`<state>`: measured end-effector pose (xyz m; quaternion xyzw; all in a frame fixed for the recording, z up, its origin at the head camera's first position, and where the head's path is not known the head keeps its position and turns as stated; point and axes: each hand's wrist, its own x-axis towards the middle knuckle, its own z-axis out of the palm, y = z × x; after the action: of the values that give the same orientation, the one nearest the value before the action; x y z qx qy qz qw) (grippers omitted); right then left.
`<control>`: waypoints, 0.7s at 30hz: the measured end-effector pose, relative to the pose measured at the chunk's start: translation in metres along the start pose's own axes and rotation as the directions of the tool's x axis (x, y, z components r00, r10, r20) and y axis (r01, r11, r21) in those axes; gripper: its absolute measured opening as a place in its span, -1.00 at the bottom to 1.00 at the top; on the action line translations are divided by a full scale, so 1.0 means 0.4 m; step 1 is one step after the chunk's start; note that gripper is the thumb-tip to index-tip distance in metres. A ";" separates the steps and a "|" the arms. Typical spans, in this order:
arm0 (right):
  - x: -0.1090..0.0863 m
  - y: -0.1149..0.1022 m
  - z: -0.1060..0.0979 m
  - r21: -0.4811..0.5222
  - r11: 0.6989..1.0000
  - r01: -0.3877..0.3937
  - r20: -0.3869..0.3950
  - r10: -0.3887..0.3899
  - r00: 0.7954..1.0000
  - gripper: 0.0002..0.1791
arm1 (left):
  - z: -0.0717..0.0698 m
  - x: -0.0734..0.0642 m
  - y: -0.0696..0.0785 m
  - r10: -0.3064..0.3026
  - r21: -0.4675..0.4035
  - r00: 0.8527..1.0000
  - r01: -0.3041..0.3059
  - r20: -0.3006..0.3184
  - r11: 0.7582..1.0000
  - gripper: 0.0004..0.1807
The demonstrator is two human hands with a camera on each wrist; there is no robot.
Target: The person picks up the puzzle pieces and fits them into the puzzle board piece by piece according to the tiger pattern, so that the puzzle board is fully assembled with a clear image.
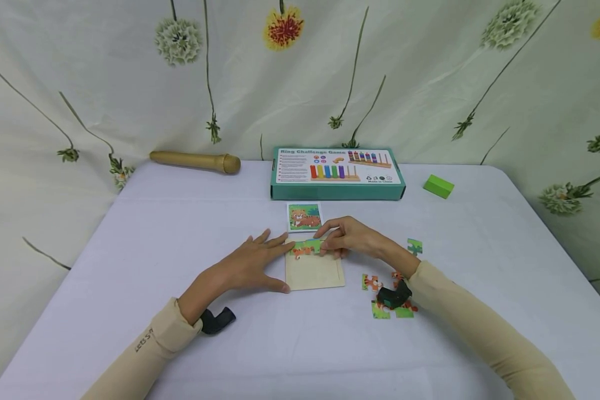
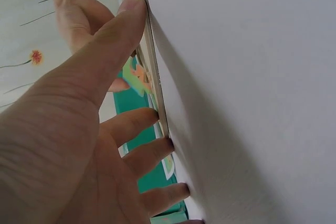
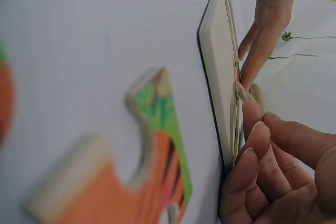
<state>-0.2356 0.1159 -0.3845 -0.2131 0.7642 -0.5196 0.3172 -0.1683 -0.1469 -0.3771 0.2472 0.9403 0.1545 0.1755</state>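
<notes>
A wooden puzzle board [image 1: 315, 275] lies in the middle of the table, with joined puzzle pieces [image 1: 301, 250] of green and orange tiger picture along its top left. My left hand [image 1: 247, 264] spreads over the board's left side. Its thumb touches the lower left corner and its fingertips rest at the upper left edge. Over the top right part, my right hand [image 1: 352, 236] pinches a puzzle piece [image 3: 243, 92] between thumb and fingers. That piece tilts up from the board in the right wrist view; the fingers hide part of it.
Just behind the board is a tiger picture card [image 1: 304, 216]. Several loose puzzle pieces [image 1: 381, 312] lie right of it, partly under the right wrist camera [image 1: 394, 295]; another piece [image 1: 415, 246] sits farther back. A game box [image 1: 337, 191], gold microphone [image 1: 195, 161] and green block [image 1: 438, 186] stand behind.
</notes>
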 end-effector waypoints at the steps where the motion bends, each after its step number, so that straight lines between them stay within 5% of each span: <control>1: 0.001 0.000 0.001 -0.003 1.000 -0.001 -0.003 0.001 1.000 -0.68 | 0.000 0.000 0.000 0.000 0.001 1.000 0.000 -0.001 1.000 0.06; 21: 0.006 -0.005 0.015 -0.118 0.993 0.004 -0.053 -0.010 0.999 -0.72 | 0.002 -0.001 0.001 -0.010 -0.005 1.000 0.010 -0.007 1.000 0.07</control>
<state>-0.2334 0.1097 -0.3850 -0.2203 0.8010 -0.4800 0.2818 -0.1673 -0.1466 -0.3774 0.2414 0.9418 0.1570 0.1734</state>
